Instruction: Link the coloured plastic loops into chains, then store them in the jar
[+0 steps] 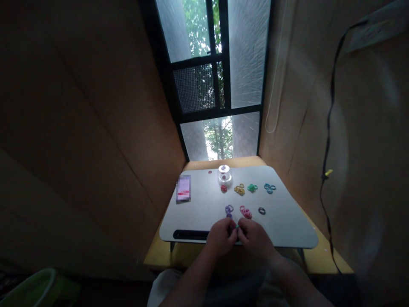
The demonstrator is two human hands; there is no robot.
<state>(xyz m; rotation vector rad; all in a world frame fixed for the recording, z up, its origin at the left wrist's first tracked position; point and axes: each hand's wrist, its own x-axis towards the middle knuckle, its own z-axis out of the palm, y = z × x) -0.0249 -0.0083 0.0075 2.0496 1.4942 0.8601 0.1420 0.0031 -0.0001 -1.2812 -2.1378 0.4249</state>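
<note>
My left hand (pixel 223 235) and my right hand (pixel 254 236) meet at the front edge of a white lap table (pixel 201 213). Between their pinched fingertips shows a speck of green, a small green hair tie (pixel 237 226), mostly hidden by the fingers. Just beyond the hands lie purple hair ties (pixel 229 209) and pink hair ties (pixel 246 212), with a dark hair tie (pixel 262 210) to the right. Farther back sit little groups of red (pixel 223 188), yellow (pixel 239 189), green (pixel 252 187) and blue hair ties (pixel 270 188).
A clear round container (pixel 224 175) stands at the table's back, with a single red hair tie (pixel 210 172) left of it. A phone-like object (pixel 183 188), blurred out, lies at the left. A black slot (pixel 191 234) runs along the front edge. A cable (pixel 328 128) hangs at right.
</note>
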